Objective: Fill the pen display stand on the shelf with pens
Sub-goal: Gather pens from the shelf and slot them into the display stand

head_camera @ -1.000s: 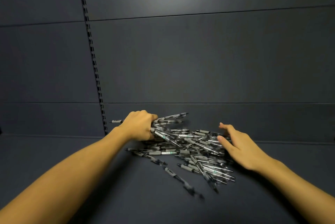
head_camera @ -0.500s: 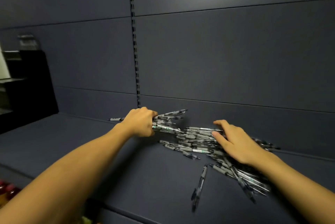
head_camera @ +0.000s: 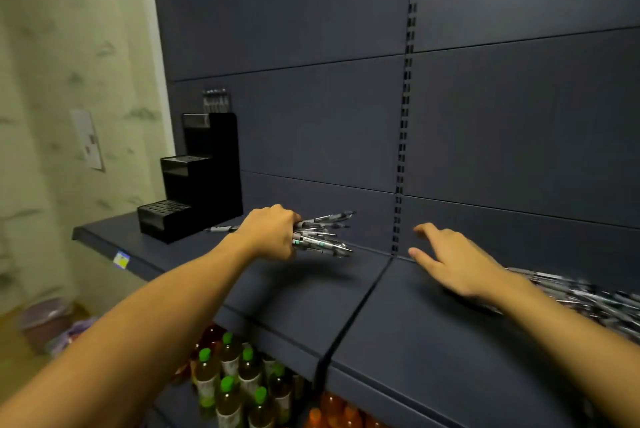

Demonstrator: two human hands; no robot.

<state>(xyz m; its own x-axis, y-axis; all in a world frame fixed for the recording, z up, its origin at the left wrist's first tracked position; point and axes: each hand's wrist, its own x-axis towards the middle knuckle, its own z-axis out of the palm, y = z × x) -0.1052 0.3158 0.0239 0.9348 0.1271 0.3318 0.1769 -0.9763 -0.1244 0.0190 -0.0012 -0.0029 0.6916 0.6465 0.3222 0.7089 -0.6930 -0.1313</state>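
Left hand (head_camera: 273, 233) grips fistful of pens (head_camera: 322, 235), just above shelf (head_camera: 311, 299), near black tiered pen display stand (head_camera: 197, 185) at shelf's left end. Right hand (head_camera: 453, 263) empty, fingers spread, beside loose pen pile (head_camera: 595, 299). Top tier holds few pens; lower tiers look unfilled. Most filling left.

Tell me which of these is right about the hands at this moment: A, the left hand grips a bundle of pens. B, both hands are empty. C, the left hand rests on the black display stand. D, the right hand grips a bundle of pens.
A: the left hand is curled round a bundle of pens just above the shelf, short of the display stand, while the right hand is open with spread fingers.
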